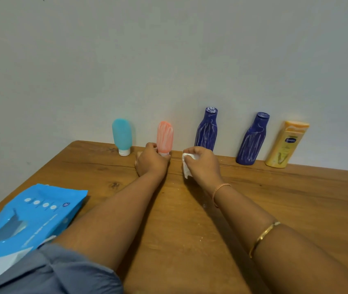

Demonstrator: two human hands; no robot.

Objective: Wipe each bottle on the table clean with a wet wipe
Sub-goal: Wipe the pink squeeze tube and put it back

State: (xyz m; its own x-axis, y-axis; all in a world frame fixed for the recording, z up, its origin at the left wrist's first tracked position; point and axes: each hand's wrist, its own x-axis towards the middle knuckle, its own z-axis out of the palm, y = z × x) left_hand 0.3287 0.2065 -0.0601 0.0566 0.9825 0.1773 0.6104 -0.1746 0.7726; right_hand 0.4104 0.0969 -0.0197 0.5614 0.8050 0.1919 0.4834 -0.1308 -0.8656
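Several bottles stand in a row along the wall at the table's far edge. From the left: a teal bottle (122,135) on its white cap, a pink bottle (164,135) streaked with white, two dark blue bottles (207,130) (253,139) streaked with white, and a yellow bottle (286,144). My left hand (150,161) grips the base of the pink bottle, hiding its cap. My right hand (202,163), just right of it, holds a crumpled white wet wipe (187,164) above the table.
A blue pack of wet wipes (31,213) lies at the near left of the wooden table (296,198). A plain wall rises directly behind the bottles. White specks dot the wood between my forearms.
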